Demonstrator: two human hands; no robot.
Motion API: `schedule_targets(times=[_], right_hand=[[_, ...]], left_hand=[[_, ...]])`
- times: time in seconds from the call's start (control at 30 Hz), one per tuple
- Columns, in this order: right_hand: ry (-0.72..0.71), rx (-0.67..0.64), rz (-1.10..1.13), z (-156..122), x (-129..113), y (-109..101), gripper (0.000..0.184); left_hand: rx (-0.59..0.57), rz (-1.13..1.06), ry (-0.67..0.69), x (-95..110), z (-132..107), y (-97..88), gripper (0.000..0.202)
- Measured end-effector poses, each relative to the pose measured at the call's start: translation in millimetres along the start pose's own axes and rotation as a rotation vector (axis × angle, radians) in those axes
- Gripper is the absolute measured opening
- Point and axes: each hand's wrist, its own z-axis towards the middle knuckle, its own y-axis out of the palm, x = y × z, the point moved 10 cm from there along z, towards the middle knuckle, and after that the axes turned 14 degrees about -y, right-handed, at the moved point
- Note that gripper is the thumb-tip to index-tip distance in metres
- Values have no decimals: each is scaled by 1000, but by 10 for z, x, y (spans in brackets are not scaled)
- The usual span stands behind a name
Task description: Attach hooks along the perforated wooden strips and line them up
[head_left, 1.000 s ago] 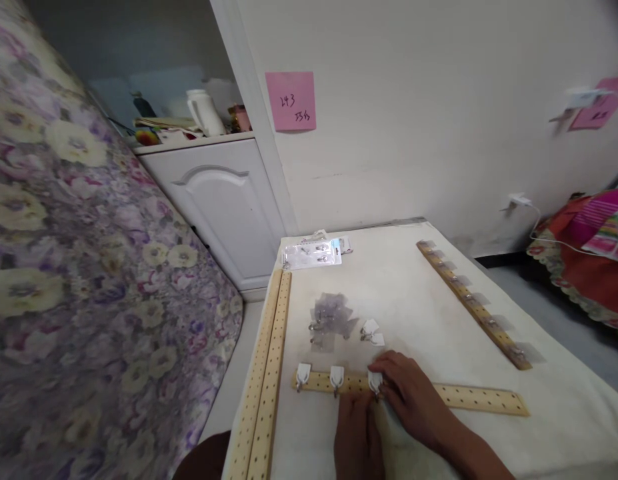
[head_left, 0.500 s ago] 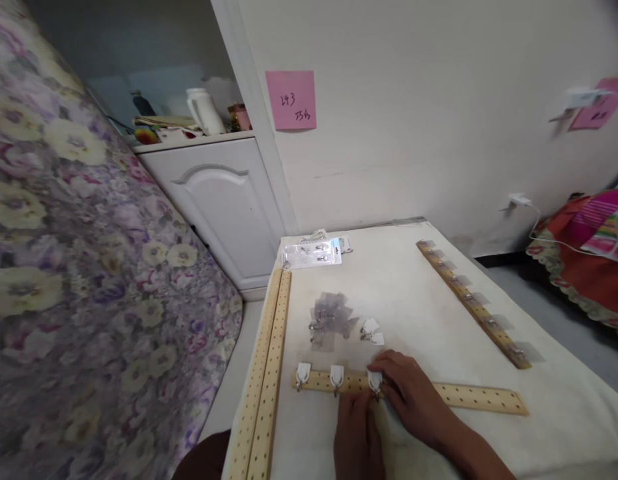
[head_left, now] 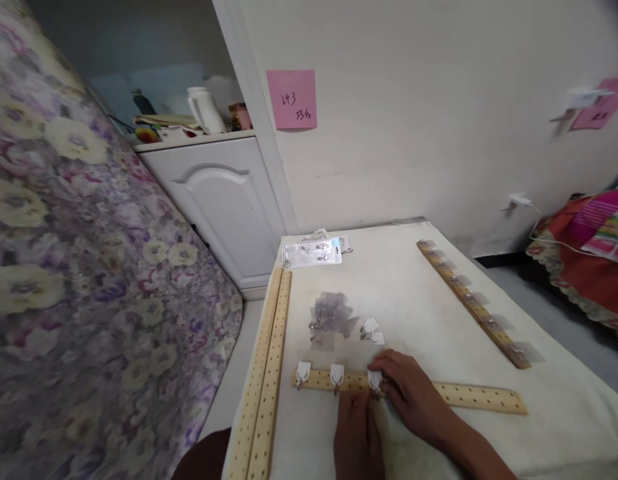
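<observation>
A perforated wooden strip lies across the near part of the white table. Three white adhesive hooks are on its left end, one at the far left, one beside it, and a third under my fingers. My right hand rests on the strip with its fingers bent onto that third hook. My left hand lies just below the strip, fingertips touching it beside the same hook, fingers together.
Loose clear hooks and two white hooks lie beyond the strip. A hook package sits at the far edge. Two long strips line the left edge, another with hooks at right. A floral mattress stands left.
</observation>
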Motion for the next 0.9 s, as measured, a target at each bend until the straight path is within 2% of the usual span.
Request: schedule_targets(times=[0.4, 0.73, 0.9], right_hand=[[27, -8, -16, -25, 51, 28, 36], [19, -5, -30, -53, 83, 58, 37], [8, 2, -38, -46, 71, 48, 37]], left_hand=[[-42, 19, 54, -16, -24, 84, 40], [-55, 139, -50, -112, 26, 182, 40], [-103, 145, -24, -102, 20, 214, 43]])
